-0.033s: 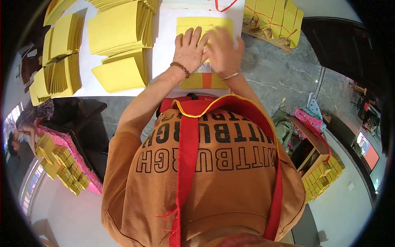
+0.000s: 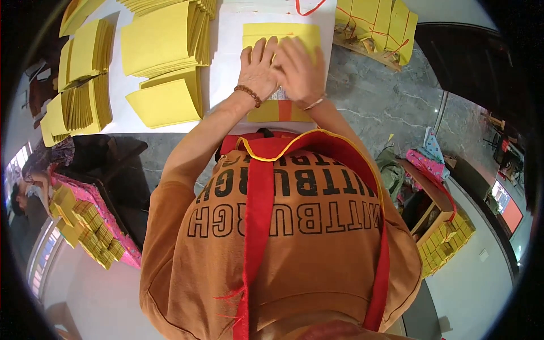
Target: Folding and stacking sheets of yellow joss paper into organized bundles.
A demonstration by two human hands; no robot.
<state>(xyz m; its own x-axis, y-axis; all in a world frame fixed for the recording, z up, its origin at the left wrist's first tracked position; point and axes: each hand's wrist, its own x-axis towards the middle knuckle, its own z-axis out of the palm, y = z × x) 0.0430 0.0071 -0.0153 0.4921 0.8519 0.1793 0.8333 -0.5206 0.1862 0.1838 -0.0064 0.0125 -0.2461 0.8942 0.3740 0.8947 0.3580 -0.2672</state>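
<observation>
A yellow paper sheet [image 2: 309, 28] lies at the table's right side, in front of my body. Across its nearer part is a silvery patch [image 2: 278, 94], mostly hidden under my hands. The near end of the yellow paper carries an orange-red band [image 2: 285, 110]. My left hand [image 2: 259, 71], with a brown bead bracelet at the wrist, presses flat on the sheet with its fingers stretched out. Right beside it, my right hand [image 2: 301, 73] rests over the sheet, fingers extended and slightly blurred, its thumb side touching or nearly touching the left hand.
Several stacks of folded yellow paper [image 2: 156, 39] stand on the white table [image 2: 226, 73] to the left. Right of the table, yellow sheets with red cord [image 2: 377, 25] lie on a wooden piece. Another person [image 2: 39, 164] is at the far left by yellow bundles [image 2: 90, 224].
My right hand has shifted slightly left, closer to my left hand, and is less blurred. My left hand stays in place.
</observation>
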